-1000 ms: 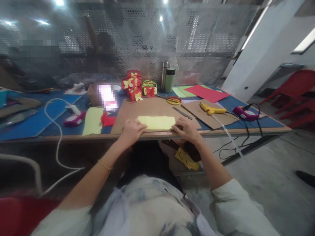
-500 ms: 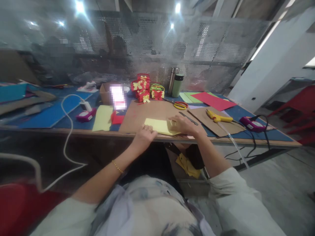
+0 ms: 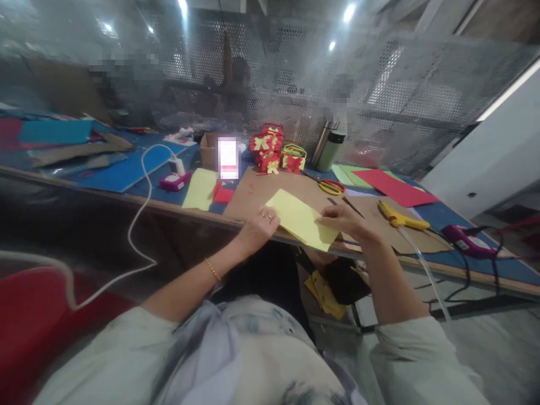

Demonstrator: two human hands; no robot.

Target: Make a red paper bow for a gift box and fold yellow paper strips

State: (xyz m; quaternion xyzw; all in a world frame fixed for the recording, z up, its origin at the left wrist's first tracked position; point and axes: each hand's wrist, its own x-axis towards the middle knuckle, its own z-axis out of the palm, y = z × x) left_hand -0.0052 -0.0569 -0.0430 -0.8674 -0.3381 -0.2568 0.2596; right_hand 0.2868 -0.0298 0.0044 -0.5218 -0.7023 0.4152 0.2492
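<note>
A folded sheet of yellow paper [image 3: 304, 220] is held between both hands over the front edge of the table, tilted down to the right. My left hand [image 3: 260, 225], with a ring and a gold bracelet on its arm, pinches the paper's left end. At the opposite end, my right hand [image 3: 341, 219] grips it with thumb and fingers. Beneath lies a brown cardboard sheet [image 3: 244, 194]. Just beyond the right hand, a dark cutter knife [image 3: 352, 206] is partly hidden.
Scissors [image 3: 331, 185] and red paper boxes with bows [image 3: 268, 149] stand behind the paper. A yellow glue gun [image 3: 403, 217] lies on cardboard at right. A green bottle [image 3: 331, 151] is at the back. A white cable [image 3: 145, 174] hangs over the left front edge.
The yellow paper lay flat on the cardboard under both hands; now it is lifted and tilted at the table edge, its right end gripped by my right hand. The camera view has turned left.
</note>
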